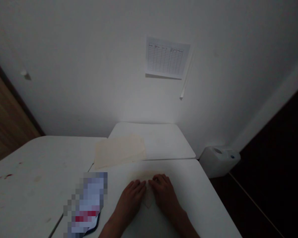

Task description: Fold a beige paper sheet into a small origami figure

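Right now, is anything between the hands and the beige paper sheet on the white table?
Nothing visible. The left hand and right hand both rest flat on the beige paper sheet, fingertips nearly meeting. The cream paper stack lies farther back and the blurred item off to the left, clear of both hands.

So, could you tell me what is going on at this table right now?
A person presses the left hand and the right hand flat, side by side, on a pale beige sheet on the white table. A pointed part of the sheet shows between the hands. A stack of similar beige sheets lies farther back, apart from them.
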Demonstrator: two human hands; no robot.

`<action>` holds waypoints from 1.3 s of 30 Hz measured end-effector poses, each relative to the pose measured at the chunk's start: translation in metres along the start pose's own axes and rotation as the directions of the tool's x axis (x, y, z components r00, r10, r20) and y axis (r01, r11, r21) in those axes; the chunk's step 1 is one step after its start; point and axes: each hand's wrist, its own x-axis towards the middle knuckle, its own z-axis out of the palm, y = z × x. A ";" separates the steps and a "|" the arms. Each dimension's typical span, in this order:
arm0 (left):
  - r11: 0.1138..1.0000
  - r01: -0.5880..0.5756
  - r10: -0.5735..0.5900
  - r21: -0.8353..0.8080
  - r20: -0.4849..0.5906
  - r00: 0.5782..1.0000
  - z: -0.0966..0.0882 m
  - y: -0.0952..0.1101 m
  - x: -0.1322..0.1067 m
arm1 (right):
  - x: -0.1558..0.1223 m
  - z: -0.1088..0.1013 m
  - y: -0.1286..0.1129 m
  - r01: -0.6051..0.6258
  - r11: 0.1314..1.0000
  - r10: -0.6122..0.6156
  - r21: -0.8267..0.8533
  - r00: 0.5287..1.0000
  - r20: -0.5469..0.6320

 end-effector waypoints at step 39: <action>0.993 0.091 -0.081 -0.081 0.119 0.990 -0.019 0.009 0.006 | -0.002 -0.004 -0.013 -0.059 0.995 0.064 -0.074 0.996 0.065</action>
